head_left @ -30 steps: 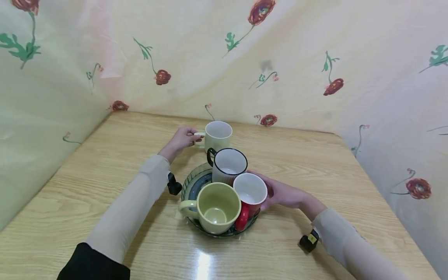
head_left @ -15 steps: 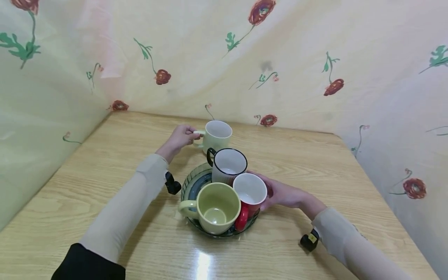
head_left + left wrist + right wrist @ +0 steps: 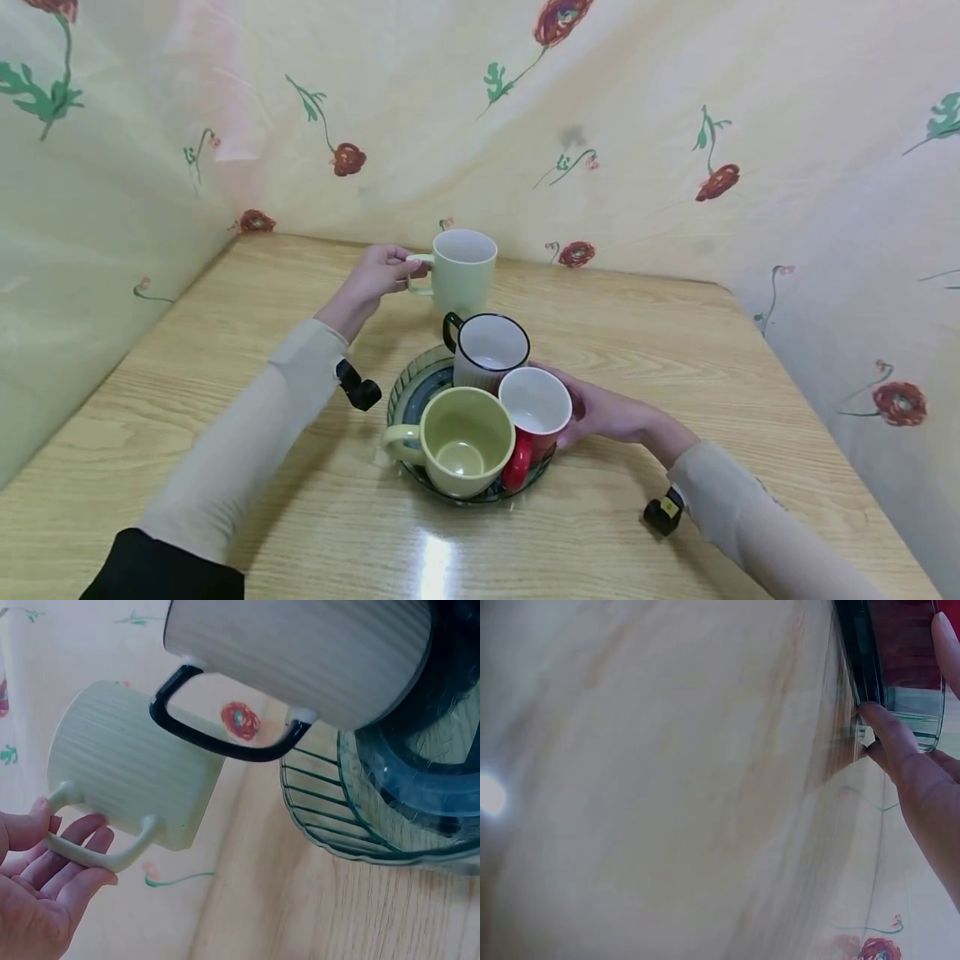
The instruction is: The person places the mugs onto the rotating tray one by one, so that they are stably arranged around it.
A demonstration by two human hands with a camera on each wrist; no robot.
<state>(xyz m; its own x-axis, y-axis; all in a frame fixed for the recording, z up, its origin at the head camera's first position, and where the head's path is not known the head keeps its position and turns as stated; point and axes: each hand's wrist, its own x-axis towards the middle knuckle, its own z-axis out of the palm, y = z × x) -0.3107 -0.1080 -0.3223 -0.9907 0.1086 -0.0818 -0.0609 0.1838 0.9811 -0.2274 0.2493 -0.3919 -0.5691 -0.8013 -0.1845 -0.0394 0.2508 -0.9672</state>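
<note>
My left hand [image 3: 378, 273] pinches the handle of a pale green mug [image 3: 463, 279], lifted above the table beyond the plate. In the left wrist view, thumb and fingers close on that mug's handle [image 3: 112, 859]. A ribbed, greenish glass plate [image 3: 412, 387] carries a white mug [image 3: 491, 354] with black rim and handle, a yellow-green mug [image 3: 457, 450] and a red mug [image 3: 536, 417] with a white inside. My right hand [image 3: 603, 412] grips the plate's right edge beside the red mug; in the right wrist view its fingers [image 3: 900, 742] touch the glass rim, partly out of frame.
The wooden table [image 3: 720, 417] extends around the plate. A flower-printed cloth [image 3: 645, 125] hangs behind the table and along both sides. Black wrist cameras [image 3: 360, 387] sit on both sleeves, the left one near the plate's left edge.
My left hand has raised the pale green mug off the table and drawn slightly left. The right hand, plate and other mugs stay in place.
</note>
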